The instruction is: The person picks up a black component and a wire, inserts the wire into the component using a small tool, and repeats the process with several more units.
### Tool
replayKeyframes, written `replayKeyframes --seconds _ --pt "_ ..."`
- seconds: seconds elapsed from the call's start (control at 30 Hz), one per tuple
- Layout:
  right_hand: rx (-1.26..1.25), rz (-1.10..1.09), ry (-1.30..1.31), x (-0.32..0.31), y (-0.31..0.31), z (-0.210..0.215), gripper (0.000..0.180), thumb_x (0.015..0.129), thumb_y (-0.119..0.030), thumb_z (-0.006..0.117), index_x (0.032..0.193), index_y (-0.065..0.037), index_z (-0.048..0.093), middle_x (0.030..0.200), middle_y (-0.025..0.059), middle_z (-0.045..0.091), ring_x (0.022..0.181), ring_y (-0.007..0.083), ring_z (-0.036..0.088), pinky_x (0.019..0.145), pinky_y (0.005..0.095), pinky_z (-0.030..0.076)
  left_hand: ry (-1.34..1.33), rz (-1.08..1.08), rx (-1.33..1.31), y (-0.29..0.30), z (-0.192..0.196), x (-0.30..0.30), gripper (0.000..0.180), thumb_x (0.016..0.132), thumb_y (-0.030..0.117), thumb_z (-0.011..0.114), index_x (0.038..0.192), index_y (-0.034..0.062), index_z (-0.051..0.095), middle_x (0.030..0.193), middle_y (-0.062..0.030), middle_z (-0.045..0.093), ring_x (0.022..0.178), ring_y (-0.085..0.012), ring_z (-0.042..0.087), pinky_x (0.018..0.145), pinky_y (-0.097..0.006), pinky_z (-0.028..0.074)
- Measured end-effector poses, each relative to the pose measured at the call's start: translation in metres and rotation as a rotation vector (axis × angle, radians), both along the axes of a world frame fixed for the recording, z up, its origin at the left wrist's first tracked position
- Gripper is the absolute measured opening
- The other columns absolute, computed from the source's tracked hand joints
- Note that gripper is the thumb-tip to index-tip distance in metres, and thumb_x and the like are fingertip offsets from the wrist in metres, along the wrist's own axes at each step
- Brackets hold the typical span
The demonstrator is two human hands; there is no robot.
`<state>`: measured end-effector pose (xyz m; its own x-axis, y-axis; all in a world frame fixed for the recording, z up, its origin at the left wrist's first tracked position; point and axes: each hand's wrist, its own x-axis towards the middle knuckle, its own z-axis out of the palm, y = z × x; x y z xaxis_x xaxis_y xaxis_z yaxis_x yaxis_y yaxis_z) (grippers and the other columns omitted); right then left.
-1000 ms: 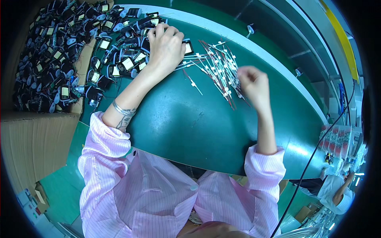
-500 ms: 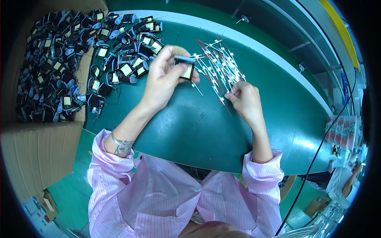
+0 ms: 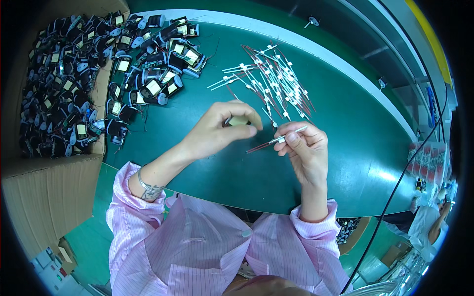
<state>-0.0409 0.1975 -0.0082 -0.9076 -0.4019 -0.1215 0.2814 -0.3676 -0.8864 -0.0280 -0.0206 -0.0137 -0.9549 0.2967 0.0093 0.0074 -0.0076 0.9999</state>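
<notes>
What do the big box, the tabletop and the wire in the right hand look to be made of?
Box: matt brown cardboard, judging by its colour and faint ridges.
Tabletop: smooth green sheet, perhaps rubber or laminate; soft sheen where light strikes.
Wire: even red colour suggests plastic insulation; its white connector looks like plastic too.

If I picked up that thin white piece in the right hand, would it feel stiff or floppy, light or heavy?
The thin white piece in the right hand is probably light, being slender. Its white part seems stiff, since it juts out straight. Its red wires are likely bendier, being thinner.
</notes>
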Motion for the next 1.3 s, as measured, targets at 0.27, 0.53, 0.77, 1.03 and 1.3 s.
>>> replayKeyframes --seconds 0.27,0.53,0.77,1.03,1.3 --pt "0.059 -0.060 0.083 0.001 0.003 0.002 0.009 0.088 0.000 0.064 0.094 0.007 0.065 0.094 0.0155 0.067 0.076 0.0182 0.068 0.063 0.0265 0.057 -0.028 -0.020 -0.096 0.015 0.008 0.012 0.006 0.084 0.009 0.068 0.083 0.0041 0.065 0.098 -0.0029 0.058 0.078 -0.0082 0.053 0.060 -0.022 0.041" --pt "0.298 0.051 0.176 0.008 -0.003 0.004 0.017 0.079 0.009 0.069 0.095 0.005 0.066 0.093 0.0083 0.064 0.078 0.0115 0.062 0.063 0.0198 0.053 0.032 -0.032 -0.184 0.014 0.016 0.014 0.004 0.085 0.003 0.064 0.086 0.0014 0.068 0.108 -0.0085 0.059 0.085 -0.0090 0.055 0.067 -0.023 0.043" --pt "-0.077 -0.101 0.046 0.001 0.009 -0.004 0.007 0.085 0.007 0.061 0.092 0.005 0.061 0.088 0.0119 0.065 0.079 0.0144 0.063 0.070 0.0272 0.052 0.171 -0.032 -0.143 0.018 0.015 0.014 0.022 0.094 0.006 0.055 0.113 0.0001 0.065 0.112 -0.0132 0.059 0.091 -0.0146 0.060 0.062 -0.023 0.048" --pt "-0.105 -0.183 0.024 0.007 -0.005 -0.002 0.008 0.088 0.007 0.057 0.094 0.004 0.060 0.097 0.0169 0.065 0.090 0.0201 0.065 0.086 0.0325 0.052 0.060 0.134 0.140 0.031 -0.006 0.020 0.043 0.086 -0.002 0.065 0.126 -0.0050 0.051 0.117 -0.0145 0.060 0.098 -0.0159 0.062 0.081 -0.028 0.053" --pt "0.084 -0.231 0.279 0.019 -0.004 0.005 0.015 0.080 0.017 0.059 0.091 0.007 0.059 0.097 0.0177 0.063 0.087 0.0194 0.066 0.072 0.0267 0.053 0.348 0.085 0.049 0.033 -0.016 0.017 0.037 0.078 -0.002 0.073 0.110 -0.0025 0.055 0.117 -0.0169 0.058 0.102 -0.0211 0.061 0.083 -0.031 0.053"
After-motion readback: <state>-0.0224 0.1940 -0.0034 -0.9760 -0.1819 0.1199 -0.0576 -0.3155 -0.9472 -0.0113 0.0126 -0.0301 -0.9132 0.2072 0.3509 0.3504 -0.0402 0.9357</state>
